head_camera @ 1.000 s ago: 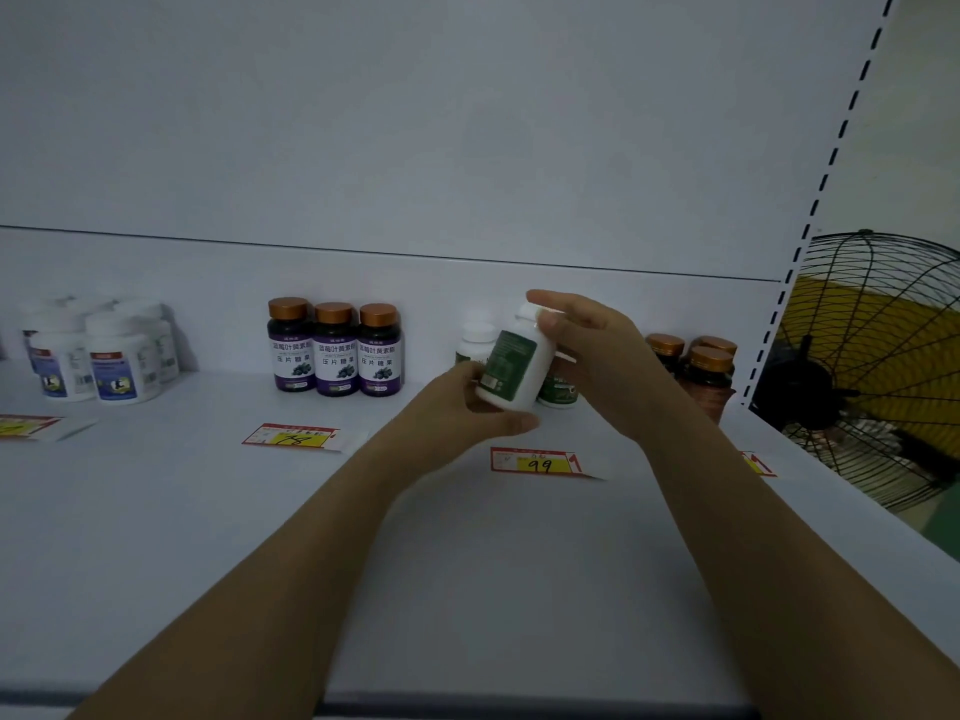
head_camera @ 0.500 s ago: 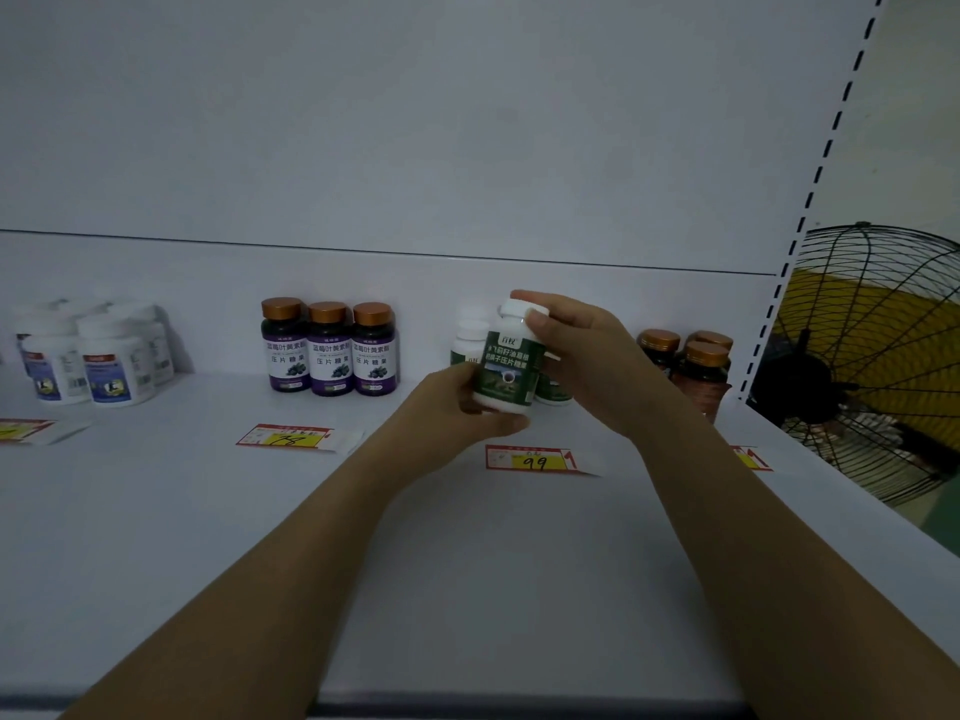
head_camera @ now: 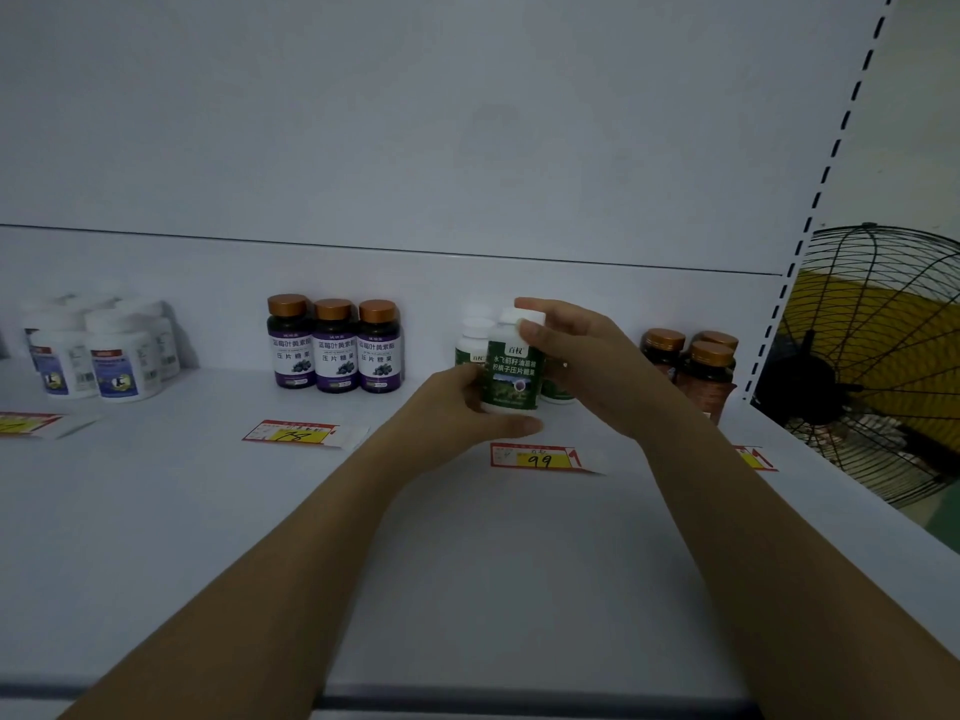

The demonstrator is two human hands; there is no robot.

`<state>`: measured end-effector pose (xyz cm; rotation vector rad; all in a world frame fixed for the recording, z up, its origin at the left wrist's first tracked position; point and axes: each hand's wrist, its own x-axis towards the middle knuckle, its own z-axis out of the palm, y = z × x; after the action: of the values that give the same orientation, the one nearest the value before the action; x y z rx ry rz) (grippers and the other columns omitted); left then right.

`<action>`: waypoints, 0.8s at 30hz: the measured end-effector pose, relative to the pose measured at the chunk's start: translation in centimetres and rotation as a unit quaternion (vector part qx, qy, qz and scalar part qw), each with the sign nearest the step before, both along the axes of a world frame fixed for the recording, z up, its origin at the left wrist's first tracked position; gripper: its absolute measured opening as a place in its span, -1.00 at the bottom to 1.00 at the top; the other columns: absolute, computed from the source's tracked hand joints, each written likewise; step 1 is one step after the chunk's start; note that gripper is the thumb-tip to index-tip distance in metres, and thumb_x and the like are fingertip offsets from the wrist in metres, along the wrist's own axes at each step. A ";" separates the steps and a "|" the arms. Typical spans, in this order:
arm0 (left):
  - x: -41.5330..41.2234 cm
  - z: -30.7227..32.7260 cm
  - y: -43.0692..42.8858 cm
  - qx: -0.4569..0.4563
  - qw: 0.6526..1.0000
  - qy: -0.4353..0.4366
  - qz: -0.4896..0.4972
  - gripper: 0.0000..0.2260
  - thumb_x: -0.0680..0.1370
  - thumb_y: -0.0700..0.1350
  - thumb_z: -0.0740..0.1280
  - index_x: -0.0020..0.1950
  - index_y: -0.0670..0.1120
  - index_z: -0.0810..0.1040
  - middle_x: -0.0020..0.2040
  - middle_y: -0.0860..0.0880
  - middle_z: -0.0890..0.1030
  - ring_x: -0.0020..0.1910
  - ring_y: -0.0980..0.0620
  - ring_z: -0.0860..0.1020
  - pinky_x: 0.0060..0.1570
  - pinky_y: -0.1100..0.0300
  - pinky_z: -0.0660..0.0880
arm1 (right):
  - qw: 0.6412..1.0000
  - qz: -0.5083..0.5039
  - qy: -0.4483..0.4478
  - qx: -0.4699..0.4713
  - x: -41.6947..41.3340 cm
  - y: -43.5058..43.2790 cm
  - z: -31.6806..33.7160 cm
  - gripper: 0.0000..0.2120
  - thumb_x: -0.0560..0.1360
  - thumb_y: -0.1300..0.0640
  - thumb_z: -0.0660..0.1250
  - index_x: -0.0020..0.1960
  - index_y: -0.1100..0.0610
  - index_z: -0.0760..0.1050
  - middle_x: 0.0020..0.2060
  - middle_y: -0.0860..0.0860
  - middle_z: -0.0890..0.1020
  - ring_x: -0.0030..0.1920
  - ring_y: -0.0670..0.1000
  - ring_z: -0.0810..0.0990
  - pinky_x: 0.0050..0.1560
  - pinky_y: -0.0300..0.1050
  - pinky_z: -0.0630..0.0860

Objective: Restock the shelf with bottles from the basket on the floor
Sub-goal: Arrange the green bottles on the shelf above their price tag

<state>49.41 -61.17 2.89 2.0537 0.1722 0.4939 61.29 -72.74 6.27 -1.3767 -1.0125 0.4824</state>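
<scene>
The green-labelled bottle (head_camera: pixel 511 374) stood upright in both hands over the white shelf (head_camera: pixel 467 563), its label turned toward the camera and its white cap on. The left hand (head_camera: pixel 457 413) gripped it low, fingers curled round the left side and the thumb lying along the base. The right hand (head_camera: pixel 582 361) held the top, thumb and fingers curled about the cap and shoulder. Whether the base touched the shelf could not be told.

Just behind it, against the back panel, stood more green bottles (head_camera: pixel 471 348), partly hidden by the hands. In front of it a red-and-yellow price tag (head_camera: pixel 540 458) marked 99 lay flat on the shelf.

To the left stood three purple bottles (head_camera: pixel 335 350) with copper caps, side by side, with a tag (head_camera: pixel 296 433) marked 78 before them. Farther left was a cluster of white bottles (head_camera: pixel 104 356). To the right, near the slotted upright, stood brown bottles (head_camera: pixel 696 366) with copper caps. Beyond the shelf's right edge was a black wire-caged fan (head_camera: pixel 883 366).
</scene>
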 end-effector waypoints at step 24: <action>-1.2 1.4 0.5 -0.031 0.995 -0.089 0.041 -0.50 0.36 -0.10 0.51 0.26 -0.04 0.46 0.16 0.04 0.61 0.12 0.08 0.58 0.11 0.17 0.53 | 0.980 -0.022 -0.187 0.057 -2.9 -0.1 1.1 -0.61 0.48 0.18 0.39 0.27 0.01 0.43 0.15 -0.06 0.58 0.16 -0.06 0.57 0.11 -0.19 0.57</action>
<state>48.25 -60.64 4.31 1.9371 0.1640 0.7107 58.39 -72.89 7.36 -1.4114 -1.2886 0.1284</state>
